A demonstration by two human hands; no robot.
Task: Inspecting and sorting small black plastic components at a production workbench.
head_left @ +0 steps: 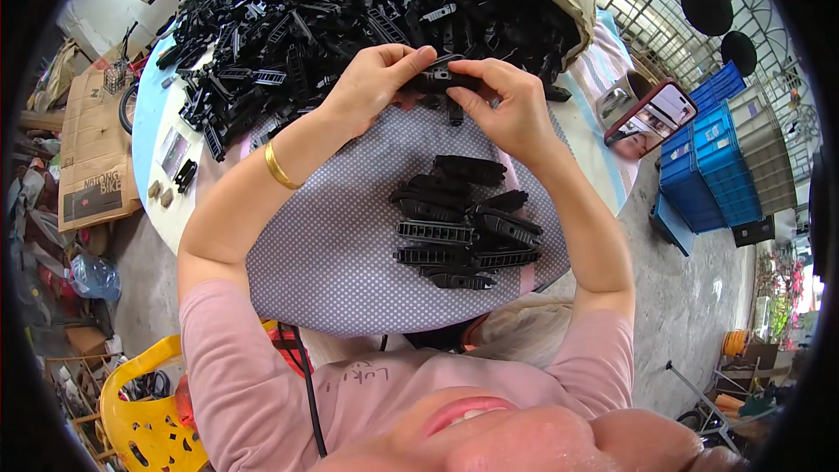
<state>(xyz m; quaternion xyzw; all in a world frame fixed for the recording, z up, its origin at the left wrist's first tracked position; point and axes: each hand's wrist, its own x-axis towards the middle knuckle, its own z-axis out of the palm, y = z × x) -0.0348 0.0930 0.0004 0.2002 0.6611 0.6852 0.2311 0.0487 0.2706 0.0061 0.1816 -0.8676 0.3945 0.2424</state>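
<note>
Fingers point(479, 68) of the left hand point(371, 83) and right hand point(516, 107) are closed on a black, elongated plastic piece point(440, 77), seemingly so it is steadied from both sides.

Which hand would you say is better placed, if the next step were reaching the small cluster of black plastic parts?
Probably the right hand: it is nearer the small cluster, while the left hand is farther off. Both hold a black plastic part, so the right would need freeing.

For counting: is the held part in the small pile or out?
Out: left hand and right hand hold the black part clear of that pile.
</note>
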